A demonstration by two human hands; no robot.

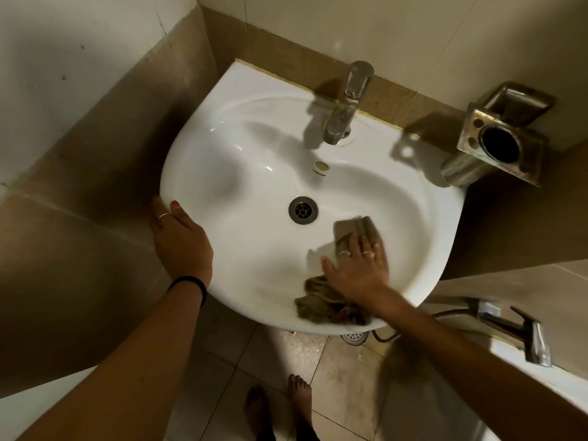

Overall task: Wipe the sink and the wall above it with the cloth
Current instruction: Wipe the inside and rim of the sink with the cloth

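Note:
A white ceramic sink [254, 90] is fixed in a tiled corner, with a metal drain [303, 209] in the middle of its bowl. A brown-grey cloth [321, 305] lies in the near right part of the bowl and drapes over the front rim. My right hand [356, 265] presses flat on the cloth, fingers spread. My left hand [178, 237] grips the sink's left rim, thumb on top. The wall [397, 33] above the sink is pale tile over a brown band.
A chrome tap [346, 103] stands at the back of the sink. A metal toothbrush holder [499, 144] hangs on the wall at the right. A hand sprayer with hose [509, 323] sits low right. My bare feet [280, 405] stand on the tiled floor.

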